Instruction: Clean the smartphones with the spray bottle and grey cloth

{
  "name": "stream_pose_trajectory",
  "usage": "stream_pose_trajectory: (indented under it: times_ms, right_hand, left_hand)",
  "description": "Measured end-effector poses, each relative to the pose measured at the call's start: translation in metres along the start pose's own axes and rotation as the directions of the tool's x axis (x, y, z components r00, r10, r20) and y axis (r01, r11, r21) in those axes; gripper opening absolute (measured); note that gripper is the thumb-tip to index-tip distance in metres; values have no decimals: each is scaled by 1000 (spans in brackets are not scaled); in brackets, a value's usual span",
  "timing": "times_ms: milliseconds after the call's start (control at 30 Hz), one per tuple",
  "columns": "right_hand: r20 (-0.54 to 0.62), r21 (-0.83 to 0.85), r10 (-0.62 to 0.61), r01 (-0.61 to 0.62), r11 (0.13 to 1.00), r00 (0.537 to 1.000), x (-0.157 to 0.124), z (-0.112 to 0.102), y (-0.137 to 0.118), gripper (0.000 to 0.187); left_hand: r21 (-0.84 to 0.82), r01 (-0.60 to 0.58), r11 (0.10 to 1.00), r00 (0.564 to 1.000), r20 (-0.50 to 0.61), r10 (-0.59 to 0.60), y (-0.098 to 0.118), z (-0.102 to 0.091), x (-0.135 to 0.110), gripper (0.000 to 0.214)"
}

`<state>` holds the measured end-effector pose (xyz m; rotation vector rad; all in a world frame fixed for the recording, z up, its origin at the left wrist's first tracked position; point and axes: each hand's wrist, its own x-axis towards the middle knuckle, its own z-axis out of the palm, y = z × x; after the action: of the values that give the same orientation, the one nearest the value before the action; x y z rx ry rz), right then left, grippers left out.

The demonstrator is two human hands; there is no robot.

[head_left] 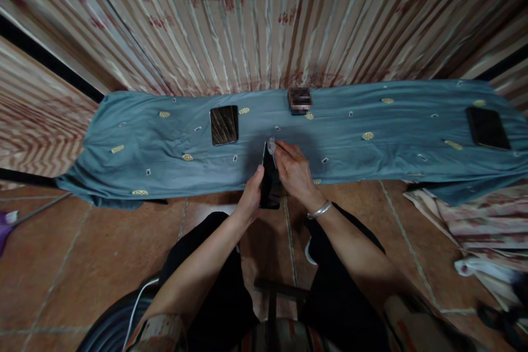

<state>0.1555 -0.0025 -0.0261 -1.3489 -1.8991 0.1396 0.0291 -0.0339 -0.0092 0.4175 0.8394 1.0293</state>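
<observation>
Near the front edge of the cloth-covered table, my left hand (pixel 251 192) is closed around the left side of a black smartphone (pixel 270 190), held tilted with its dark glossy face showing. My right hand (pixel 293 168) pinches a small grey cloth (pixel 271 146) against the phone's upper end. The fingertips of that hand are partly hidden behind the cloth and the phone. A silver bangle (pixel 320 210) circles my right wrist.
A glossy black tablet (pixel 224 125) lies left of centre on the blue patterned tablecloth (pixel 144 148). A small pixelated box (pixel 300 102) stands at the back edge. At the far right lies a dark flat case (pixel 489 128). Curtains (pixel 247 27) hang behind the table.
</observation>
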Motion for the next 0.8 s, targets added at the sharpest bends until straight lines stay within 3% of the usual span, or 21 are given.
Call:
stream_pose_trajectory:
  times_ms: [333,800]
  right_hand:
    - [-17,-42,26,-27,999,1000,-4,7,12,39]
    - [21,-33,11,-10,999,1000,-7,8,9,43]
  left_hand:
    - [20,16,1000,993,-113,-14,7,-2,2,32]
    - [3,-46,999,993,-108,46,13,-6,5,32]
